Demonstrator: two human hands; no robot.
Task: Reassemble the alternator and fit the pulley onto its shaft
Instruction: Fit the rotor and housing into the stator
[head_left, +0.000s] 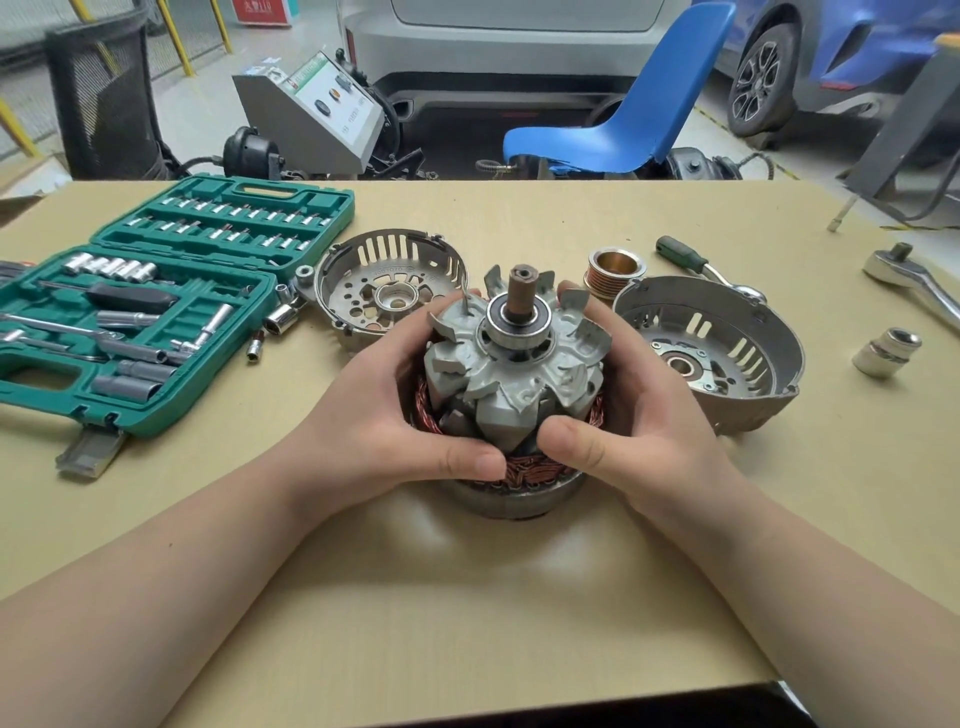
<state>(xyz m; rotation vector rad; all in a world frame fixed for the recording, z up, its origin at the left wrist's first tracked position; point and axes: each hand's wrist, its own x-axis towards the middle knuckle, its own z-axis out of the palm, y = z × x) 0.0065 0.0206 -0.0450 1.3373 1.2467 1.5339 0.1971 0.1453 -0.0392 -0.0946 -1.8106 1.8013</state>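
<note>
Left hand (395, 410) and right hand (623, 415) both wrapped around the rotor (511, 358), seemingly inside the stator (519, 488).

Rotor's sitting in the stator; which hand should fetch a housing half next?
Probably the right hand: the right housing half lies just beside it, nearer than the left housing half is to the left hand. Both hands grip the rotor and stator.

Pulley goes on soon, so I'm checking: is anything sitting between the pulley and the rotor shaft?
Nothing visible. The pulley stands on the table just behind the right hand, and the shaft tip points up, bare. Both hands grip lower, around the rotor.
</note>
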